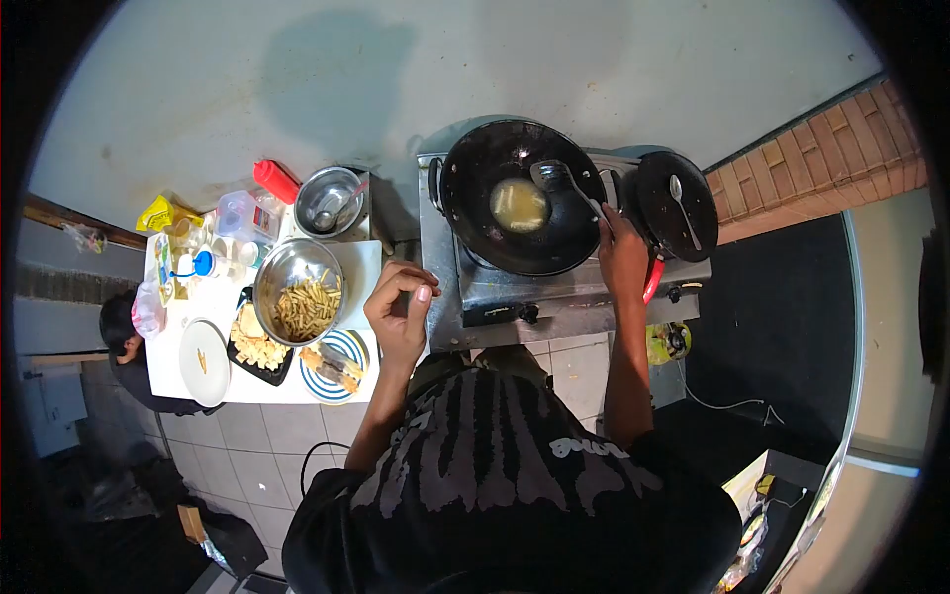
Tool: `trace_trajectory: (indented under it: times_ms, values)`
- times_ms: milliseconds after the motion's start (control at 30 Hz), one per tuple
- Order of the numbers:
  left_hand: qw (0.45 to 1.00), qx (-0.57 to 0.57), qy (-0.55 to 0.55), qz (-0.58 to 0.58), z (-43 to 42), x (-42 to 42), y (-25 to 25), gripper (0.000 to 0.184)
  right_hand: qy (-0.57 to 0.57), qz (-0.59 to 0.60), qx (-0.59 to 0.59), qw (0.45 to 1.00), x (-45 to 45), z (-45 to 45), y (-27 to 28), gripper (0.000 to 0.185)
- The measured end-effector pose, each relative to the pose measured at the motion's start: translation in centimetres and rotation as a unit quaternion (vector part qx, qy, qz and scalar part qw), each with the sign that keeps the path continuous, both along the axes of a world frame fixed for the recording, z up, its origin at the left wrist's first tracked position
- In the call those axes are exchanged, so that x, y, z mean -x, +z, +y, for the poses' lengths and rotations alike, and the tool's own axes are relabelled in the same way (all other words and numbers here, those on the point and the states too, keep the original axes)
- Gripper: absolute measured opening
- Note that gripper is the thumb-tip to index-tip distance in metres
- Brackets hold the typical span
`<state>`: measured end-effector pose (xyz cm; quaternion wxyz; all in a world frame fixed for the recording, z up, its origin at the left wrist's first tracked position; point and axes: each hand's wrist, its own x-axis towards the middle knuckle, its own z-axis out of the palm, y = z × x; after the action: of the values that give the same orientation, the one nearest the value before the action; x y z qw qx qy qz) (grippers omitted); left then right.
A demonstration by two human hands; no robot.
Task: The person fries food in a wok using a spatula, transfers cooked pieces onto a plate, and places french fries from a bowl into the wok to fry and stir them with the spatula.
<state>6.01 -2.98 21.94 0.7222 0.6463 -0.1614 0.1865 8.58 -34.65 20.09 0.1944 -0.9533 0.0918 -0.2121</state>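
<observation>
My right hand (pixel 619 243) is closed around the handle of a metal spatula (pixel 554 178). Its head is inside a large black wok (pixel 569 233), near the right wall. A shallow pool of yellowish oil (pixel 520 206) with pale pieces in it lies at the wok's bottom. The wok sits on a steel gas stove (pixel 584 297). My left hand (pixel 401 305) is raised at the stove's left front corner, its fingers curled in; nothing shows in them. Left of it stands a steel bowl (pixel 267 262) holding fried sticks.
A black pan (pixel 653 193) with a spoon (pixel 683 213) sits right of the wok. The white table (pixel 163 342) carries a smaller steel bowl (pixel 332 193), a striped plate (pixel 362 354), a black tray (pixel 267 373), a white plate (pixel 205 381) and a red bottle (pixel 275 181). Another person (pixel 124 337) is at far left.
</observation>
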Motion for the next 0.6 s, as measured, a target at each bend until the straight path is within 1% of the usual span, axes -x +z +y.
trace_trajectory:
  times_ms: [133,200,300,367,400,500,567,600]
  values:
    - [1.0,0.0,0.0,0.006,0.1,0.0,0.1,0.019,0.013,0.022,-0.002,1.0,0.3,-0.3,0.2,0.027]
    - [1.0,0.001,0.0,0.003,0.2,-0.1,0.0,0.019,0.025,0.038,-0.046,0.998,0.8,-0.3,1.1,0.026]
    - [1.0,-0.001,0.005,-0.004,0.4,0.0,-0.2,0.018,0.035,0.052,-0.067,0.996,1.6,-0.4,2.9,0.026]
    - [1.0,-0.026,0.005,0.017,0.4,0.1,0.0,0.026,0.043,0.054,-0.073,0.995,2.0,-0.7,3.6,0.026]
    - [1.0,-0.025,0.004,0.017,0.3,0.1,0.1,0.026,0.05,0.054,-0.079,0.994,2.1,-0.9,3.8,0.026]
    - [0.999,-0.034,0.003,0.019,0.2,0.1,0.2,0.026,0.069,0.076,-0.066,0.993,2.3,-1.2,4.1,0.026]
    - [1.0,-0.014,0.001,0.006,0.2,0.0,0.0,0.019,0.067,0.08,-0.057,0.993,2.4,-1.4,3.6,0.026]
    - [1.0,-0.014,0.002,0.005,0.3,-0.1,0.0,0.019,0.067,0.083,-0.048,0.993,2.3,-1.4,3.2,0.026]
